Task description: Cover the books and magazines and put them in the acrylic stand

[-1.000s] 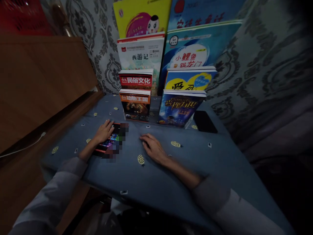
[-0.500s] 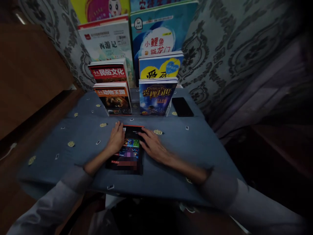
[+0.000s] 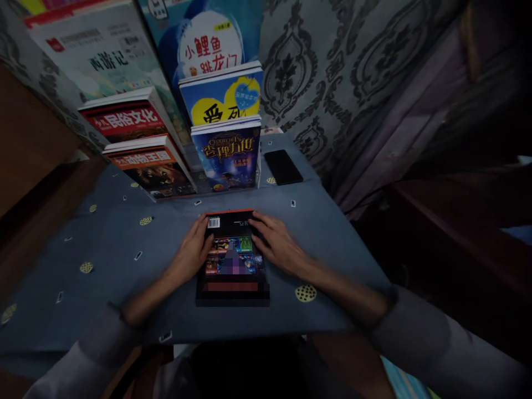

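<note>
A black book lies flat on the table, its back cover up, with a barcode at the top left and rows of small coloured pictures. Its lower part is pixelated. My left hand holds the left edge, fingertips near the top corner and thumb on the cover. On the opposite side, my right hand grips the right edge with its fingers reaching onto the cover. The undersides of both hands are hidden.
Behind the book, upright books stand in two stepped columns: a lion-cover book in front left, a dark blue book in front right. A black phone lies right of them. Blue patterned cloth covers the table.
The black book has slid right across the cloth between my hands and now sits straighter. My left hand has shifted off more of its cover. The camera view has turned right.
</note>
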### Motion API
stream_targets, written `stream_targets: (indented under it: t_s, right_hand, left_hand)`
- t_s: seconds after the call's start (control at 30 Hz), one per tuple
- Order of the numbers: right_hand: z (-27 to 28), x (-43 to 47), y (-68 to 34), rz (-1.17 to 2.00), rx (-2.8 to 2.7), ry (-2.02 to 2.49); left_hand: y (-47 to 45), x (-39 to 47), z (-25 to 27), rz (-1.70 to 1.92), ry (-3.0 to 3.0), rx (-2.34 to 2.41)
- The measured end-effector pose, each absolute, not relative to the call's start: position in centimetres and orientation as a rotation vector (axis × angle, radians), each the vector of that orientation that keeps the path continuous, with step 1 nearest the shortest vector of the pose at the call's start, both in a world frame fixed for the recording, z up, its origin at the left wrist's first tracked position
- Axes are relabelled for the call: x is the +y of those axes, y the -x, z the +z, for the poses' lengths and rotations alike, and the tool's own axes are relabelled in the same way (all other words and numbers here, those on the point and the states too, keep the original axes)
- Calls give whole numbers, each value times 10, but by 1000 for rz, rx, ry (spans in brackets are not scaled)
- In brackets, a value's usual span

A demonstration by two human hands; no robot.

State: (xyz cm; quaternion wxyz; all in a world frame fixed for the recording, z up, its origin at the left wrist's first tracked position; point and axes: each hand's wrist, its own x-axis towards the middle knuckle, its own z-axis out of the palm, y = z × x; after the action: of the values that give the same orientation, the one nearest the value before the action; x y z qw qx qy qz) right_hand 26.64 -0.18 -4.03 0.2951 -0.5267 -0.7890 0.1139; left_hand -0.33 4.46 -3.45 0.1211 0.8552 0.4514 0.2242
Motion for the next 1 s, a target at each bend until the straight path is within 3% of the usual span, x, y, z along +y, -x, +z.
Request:
stream_targets:
  t_s: [0.43,1.0]
  right_hand:
    - [-37,-2,-266,268,-2071,1414]
    - [-31,-2,-265,290,-2065,1396]
  left_hand:
    - [-10,55,-27,621,-2742,1236]
    - [-72,79,-19,436,-2819,740]
